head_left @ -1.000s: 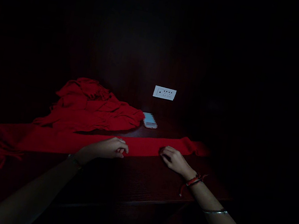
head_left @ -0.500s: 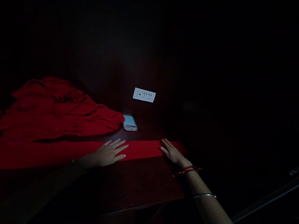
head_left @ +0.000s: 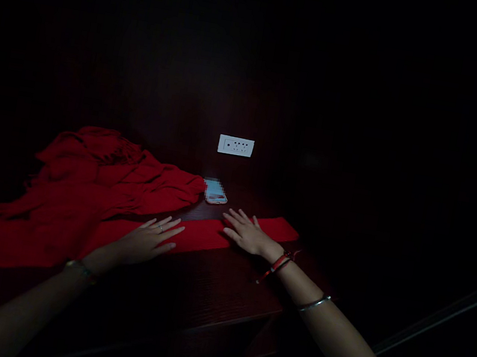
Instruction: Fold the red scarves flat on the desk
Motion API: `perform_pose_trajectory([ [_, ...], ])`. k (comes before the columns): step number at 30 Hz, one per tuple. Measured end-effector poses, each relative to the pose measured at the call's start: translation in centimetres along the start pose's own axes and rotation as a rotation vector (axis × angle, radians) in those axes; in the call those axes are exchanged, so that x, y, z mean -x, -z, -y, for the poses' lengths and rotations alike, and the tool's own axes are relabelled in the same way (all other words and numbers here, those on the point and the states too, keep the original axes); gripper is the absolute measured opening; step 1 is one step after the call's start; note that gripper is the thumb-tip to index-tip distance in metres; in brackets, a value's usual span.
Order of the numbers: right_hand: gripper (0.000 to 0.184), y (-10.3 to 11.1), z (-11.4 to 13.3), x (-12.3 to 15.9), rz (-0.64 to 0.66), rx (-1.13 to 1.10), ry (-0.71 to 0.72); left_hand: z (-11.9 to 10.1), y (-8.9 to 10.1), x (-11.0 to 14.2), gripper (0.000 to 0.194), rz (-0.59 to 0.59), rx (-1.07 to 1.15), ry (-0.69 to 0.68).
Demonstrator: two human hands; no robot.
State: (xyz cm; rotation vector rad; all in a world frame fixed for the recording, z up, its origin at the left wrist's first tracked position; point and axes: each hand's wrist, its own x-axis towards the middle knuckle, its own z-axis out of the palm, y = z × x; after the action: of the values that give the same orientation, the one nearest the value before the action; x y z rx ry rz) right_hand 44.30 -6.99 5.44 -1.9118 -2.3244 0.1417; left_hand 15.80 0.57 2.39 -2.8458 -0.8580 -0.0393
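Red scarf | flat | left hand, right hand spread atop

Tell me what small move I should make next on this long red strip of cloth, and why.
I'd probably slide your right hand outward along the red strip, toward its right end. That hand and your left hand both look open and flat over the cloth, and the strip extends past the right one, so that stretch could be smoothed.
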Motion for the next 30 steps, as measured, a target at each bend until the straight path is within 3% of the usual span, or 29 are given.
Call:
perform_pose_trajectory([
  [2, 0.061, -1.2, 2.0, -0.5, 0.070, -0.036, 0.121, 0.0, 0.0, 0.1, 0.053, 0.003, 0.009, 0.005],
  [4, 0.058, -2.3, 2.5, -0.5, 0.124, -0.027, 0.144, 0.2, -0.1, 0.1, 0.057, 0.009, 0.022, 0.010],
  [7, 0.055, -2.8, 0.8, 0.2, 0.165, 0.010, 0.092, 0.4, -0.5, 0.2, 0.062, 0.011, 0.045, 0.006],
  [12, 0.063, -0.9, -2.7, 1.8, 0.252, 0.019, -0.020, 0.4, -1.0, 0.0, 0.063, -0.013, 0.084, 0.009],
  [15, 0.066, -0.3, -2.6, 1.5, 0.165, -0.030, -0.021, 0.2, -0.8, 0.1, 0.062, -0.026, 0.112, 0.007],
  [18, 0.062, -1.1, -2.2, 0.4, 0.027, -0.055, -0.051, -0.1, -0.4, 0.2, 0.063, -0.008, 0.125, 0.015],
  [23, 0.061, -3.0, -4.6, -0.2, 0.056, 0.027, -0.161, -0.7, 0.2, 0.2, 0.061, 0.002, 0.103, 0.009],
  [30, 0.063, -2.7, -9.8, 0.6, 0.106, 0.065, -0.307, -1.5, 0.8, 0.5, 0.057, -0.061, 0.046, -0.048],
])
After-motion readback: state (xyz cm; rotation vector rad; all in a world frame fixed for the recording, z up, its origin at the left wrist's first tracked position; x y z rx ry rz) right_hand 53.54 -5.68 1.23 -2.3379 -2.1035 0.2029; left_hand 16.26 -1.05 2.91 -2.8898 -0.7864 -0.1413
